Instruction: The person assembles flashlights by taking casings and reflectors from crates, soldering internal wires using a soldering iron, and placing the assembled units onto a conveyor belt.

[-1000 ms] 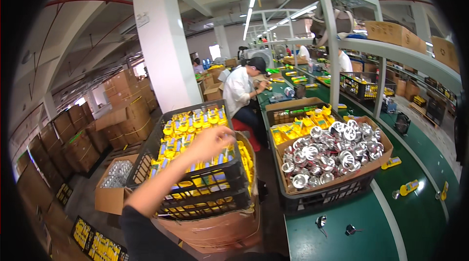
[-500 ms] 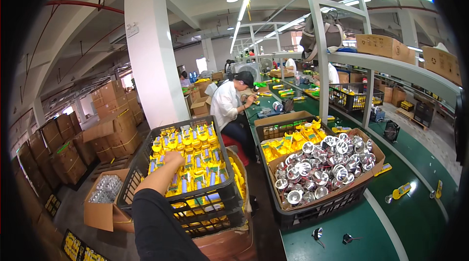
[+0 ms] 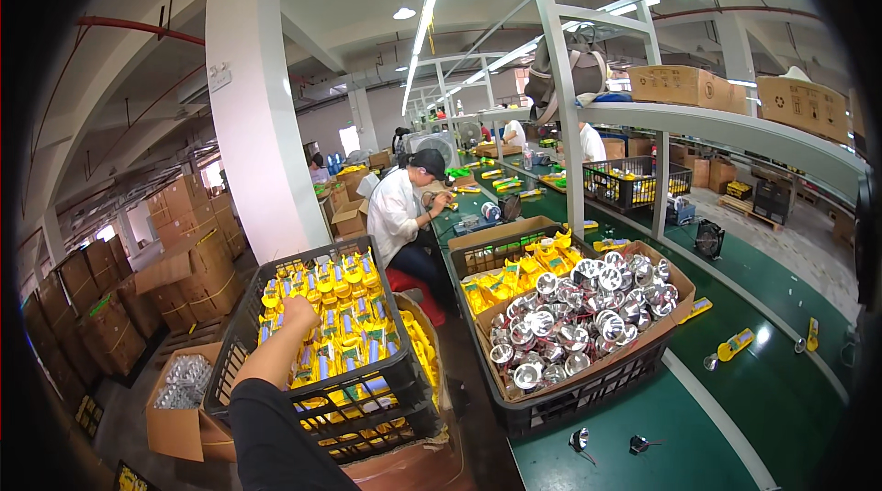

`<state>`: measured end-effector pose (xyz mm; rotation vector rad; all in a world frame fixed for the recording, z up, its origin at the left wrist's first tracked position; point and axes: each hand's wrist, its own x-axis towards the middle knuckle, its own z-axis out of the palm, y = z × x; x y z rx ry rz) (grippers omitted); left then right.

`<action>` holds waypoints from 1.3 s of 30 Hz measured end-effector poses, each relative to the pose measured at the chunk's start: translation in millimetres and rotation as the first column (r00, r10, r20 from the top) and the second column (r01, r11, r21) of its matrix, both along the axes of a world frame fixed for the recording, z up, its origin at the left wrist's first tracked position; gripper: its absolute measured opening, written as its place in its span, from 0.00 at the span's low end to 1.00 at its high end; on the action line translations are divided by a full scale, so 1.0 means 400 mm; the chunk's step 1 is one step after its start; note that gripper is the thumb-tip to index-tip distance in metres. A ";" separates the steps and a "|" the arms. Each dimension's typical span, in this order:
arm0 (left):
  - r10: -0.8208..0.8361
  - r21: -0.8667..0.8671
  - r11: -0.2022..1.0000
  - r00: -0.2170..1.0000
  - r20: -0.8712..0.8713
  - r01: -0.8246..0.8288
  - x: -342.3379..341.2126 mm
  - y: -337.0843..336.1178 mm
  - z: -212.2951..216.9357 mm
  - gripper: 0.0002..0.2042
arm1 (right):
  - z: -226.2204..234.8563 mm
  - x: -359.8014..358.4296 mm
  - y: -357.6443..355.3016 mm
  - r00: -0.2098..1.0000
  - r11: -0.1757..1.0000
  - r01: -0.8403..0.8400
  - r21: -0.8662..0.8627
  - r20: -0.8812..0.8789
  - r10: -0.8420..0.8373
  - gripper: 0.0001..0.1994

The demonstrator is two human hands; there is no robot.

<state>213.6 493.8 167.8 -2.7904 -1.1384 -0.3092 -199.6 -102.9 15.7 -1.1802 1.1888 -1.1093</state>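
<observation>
My left hand (image 3: 299,313) reaches over a black plastic crate (image 3: 386,388) on the left, its fingers curled down among rows of yellow flashlight housings (image 3: 354,318). The fingertips are hidden, so what they grip does not show clearly. Many of the housings have lavender cylinders, like battery cells, lying in them. My right hand is out of view. To the right, a second black crate (image 3: 588,396) holds more yellow housings (image 3: 519,278) and a cardboard box full of silver reflector lamp heads (image 3: 574,337) with thin wires.
Two loose lamp heads (image 3: 579,440) lie on the green bench (image 3: 570,473). Farther right is a yellow flashlight (image 3: 735,344). A co-worker in a white shirt (image 3: 395,215) sits ahead. An open carton (image 3: 175,431) stands left of the crate, and a metal post (image 3: 562,124) rises behind the right crate.
The whole view has swung to the right, so the crates appear farther left. My left hand stays over the left crate, in nearly the same spot among the housings.
</observation>
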 end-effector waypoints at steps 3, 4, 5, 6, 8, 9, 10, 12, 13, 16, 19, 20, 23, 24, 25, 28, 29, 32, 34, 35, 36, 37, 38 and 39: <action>-0.102 0.047 0.993 0.992 -0.072 0.105 0.003 0.005 0.037 0.33 | -0.004 0.000 -0.006 0.999 1.000 -0.014 0.013 0.036 0.013 0.05; -0.098 0.054 0.993 0.992 -0.076 0.103 0.003 -0.001 0.050 0.33 | -0.004 0.000 -0.006 0.999 1.000 -0.018 0.016 0.047 0.018 0.05; -0.129 0.065 0.990 0.991 0.013 0.128 -0.003 -0.005 0.067 0.32 | -0.004 -0.001 -0.007 0.999 1.000 -0.006 0.024 0.040 0.005 0.05; -0.178 0.037 0.984 0.981 0.080 0.176 -0.002 -0.020 0.080 0.30 | -0.005 -0.001 -0.008 1.000 0.999 0.013 0.033 0.009 -0.013 0.05; -0.187 0.073 0.982 0.968 0.169 0.177 -0.013 -0.050 0.124 0.27 | -0.010 -0.008 -0.009 0.999 0.998 0.043 0.050 -0.035 -0.041 0.05; -0.179 0.081 0.983 0.958 0.226 0.165 -0.019 -0.069 0.154 0.27 | -0.015 -0.011 -0.014 0.999 1.000 -0.006 0.023 -0.034 0.007 0.05; -0.177 0.063 0.984 0.950 0.258 0.166 -0.026 -0.093 0.186 0.26 | -0.022 -0.017 -0.020 0.998 0.999 -0.054 -0.004 -0.036 0.054 0.05; -0.217 -0.061 0.969 0.944 0.250 0.239 -0.048 -0.153 0.265 0.26 | -0.044 -0.020 -0.027 0.995 0.998 -0.002 -0.057 -0.099 -0.004 0.07; -0.275 -0.071 0.949 0.915 0.297 0.308 -0.063 -0.197 0.290 0.26 | -0.056 -0.023 -0.032 1.000 0.998 -0.006 -0.062 -0.020 0.005 0.07; -0.474 -0.008 0.832 0.720 0.507 0.554 -0.142 -0.364 0.311 0.22 | -0.091 -0.039 -0.039 0.997 0.997 -0.022 -0.075 0.069 0.027 0.08; -0.635 -0.070 0.611 0.542 0.551 0.788 -0.254 -0.567 0.253 0.21 | -0.121 -0.043 -0.041 0.994 0.995 0.064 -0.071 0.089 -0.058 0.12; -0.698 -0.063 0.530 0.477 0.534 0.846 -0.300 -0.634 0.211 0.22 | -0.128 -0.043 -0.042 0.992 0.993 0.092 -0.072 0.097 -0.085 0.13; -0.820 -0.216 0.252 0.327 0.471 0.943 -0.409 -0.819 0.073 0.23 | -0.135 -0.045 -0.044 0.981 0.991 0.113 -0.071 0.164 -0.101 0.17; -0.843 -0.361 0.155 0.314 0.437 0.920 -0.434 -0.867 0.024 0.23 | -0.134 -0.045 -0.044 0.982 0.990 0.120 -0.072 0.158 -0.107 0.17; -0.856 -0.402 0.061 0.255 0.450 0.913 -0.453 -0.923 -0.032 0.24 | -0.132 -0.046 -0.042 0.980 0.990 0.127 -0.065 0.163 -0.115 0.16; -0.895 -0.507 -0.100 0.145 0.422 0.856 -0.482 -1.085 -0.196 0.23 | -0.131 -0.050 -0.036 0.978 0.982 0.164 -0.093 0.143 -0.150 0.16; -0.870 -0.487 -0.179 0.094 0.484 0.855 -0.490 -1.138 -0.245 0.24 | -0.133 -0.053 -0.035 0.978 0.975 0.184 -0.126 0.117 -0.170 0.15; -0.873 -0.542 -0.278 0.027 0.487 0.793 -0.497 -1.254 -0.355 0.24 | -0.156 -0.075 -0.032 0.964 0.936 0.263 -0.232 0.014 -0.267 0.14; -0.887 -0.601 -0.308 0.007 0.462 0.737 -0.519 -1.309 -0.398 0.25 | -0.189 -0.080 -0.041 0.929 0.895 0.356 -0.267 0.206 -0.308 0.14; -0.899 -0.600 -0.306 -0.016 0.438 0.740 -0.528 -1.328 -0.409 0.24 | -0.205 -0.089 -0.044 0.921 0.775 0.315 -0.547 -0.020 -0.389 0.14; -0.913 -0.604 -0.304 -0.044 0.405 0.737 -0.535 -1.340 -0.414 0.24 | -0.219 -0.096 -0.048 0.841 0.617 0.172 -0.768 -0.212 -0.498 0.14; -0.908 -0.605 -0.311 -0.040 0.417 0.733 -0.540 -1.344 -0.414 0.24 | -0.233 -0.102 -0.046 0.830 0.626 0.184 -0.758 -0.222 -0.513 0.15; -0.889 -0.574 -0.332 -0.044 0.456 0.748 -0.544 -1.343 -0.411 0.23 | -0.242 -0.106 -0.048 0.822 0.624 0.180 -0.760 -0.233 -0.520 0.15; -0.871 -0.548 -0.360 -0.061 0.488 0.755 -0.542 -1.342 -0.405 0.22 | -0.245 -0.107 -0.049 0.817 0.593 0.191 -0.782 -0.208 -0.537 0.15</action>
